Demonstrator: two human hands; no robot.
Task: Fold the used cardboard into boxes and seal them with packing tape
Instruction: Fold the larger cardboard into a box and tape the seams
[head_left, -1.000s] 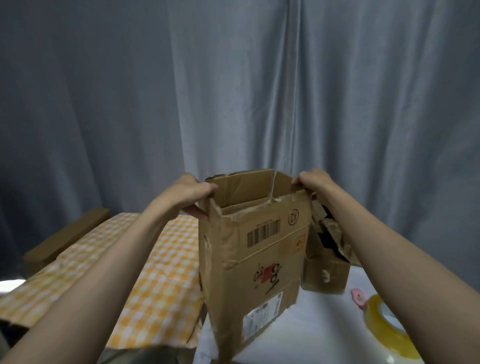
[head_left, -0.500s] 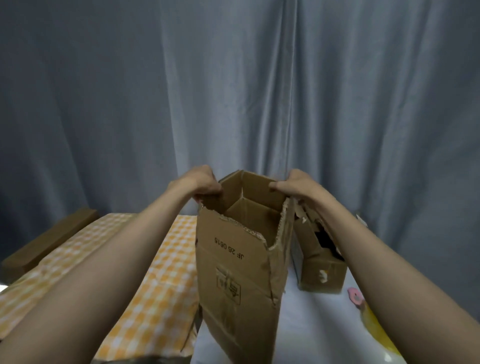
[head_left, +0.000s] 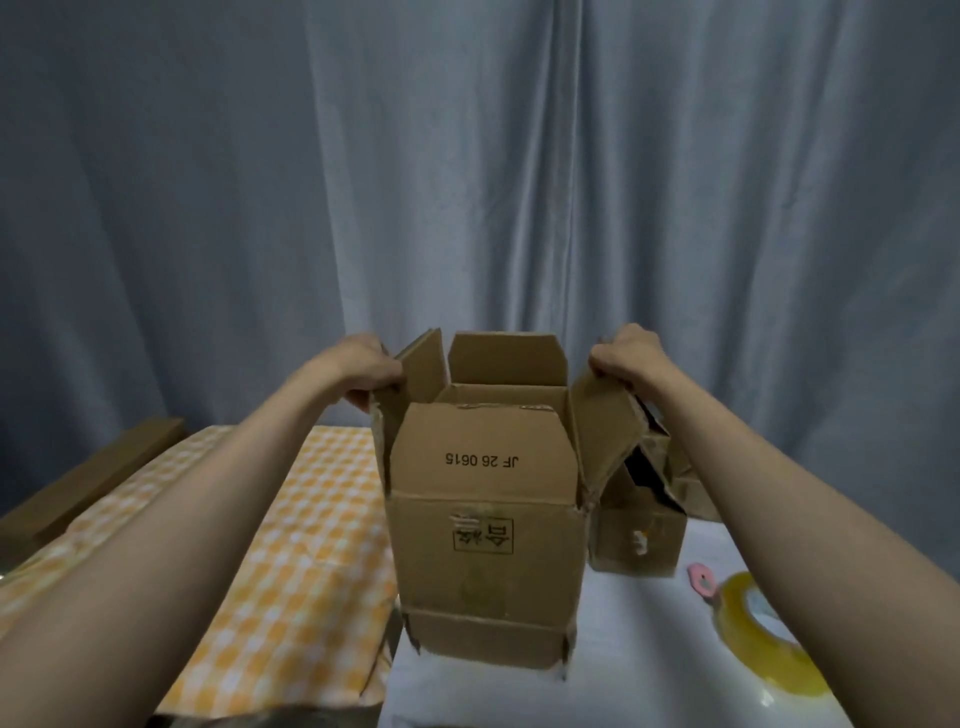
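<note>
A used brown cardboard box (head_left: 488, 561) stands upright on the white table (head_left: 639, 670), its near face printed "JF 26 0615" upside down. All its top flaps stick up and the inside is open. My left hand (head_left: 371, 371) grips the top edge of the left flap. My right hand (head_left: 626, 353) grips the top edge of the right flap. A roll of yellowish packing tape (head_left: 763, 639) lies on the table at the right, partly hidden by my right forearm.
A second, torn cardboard box (head_left: 639, 535) sits just behind and right of the held box. A small pink object (head_left: 701, 579) lies near the tape. An orange-checked cloth (head_left: 291, 545) covers the surface to the left, with a brown board (head_left: 88, 478) beyond. Grey curtains hang behind.
The box has been turned in my hands from a corner view to its plain face square towards me. Both hands have spread apart and now hold the side flaps.
</note>
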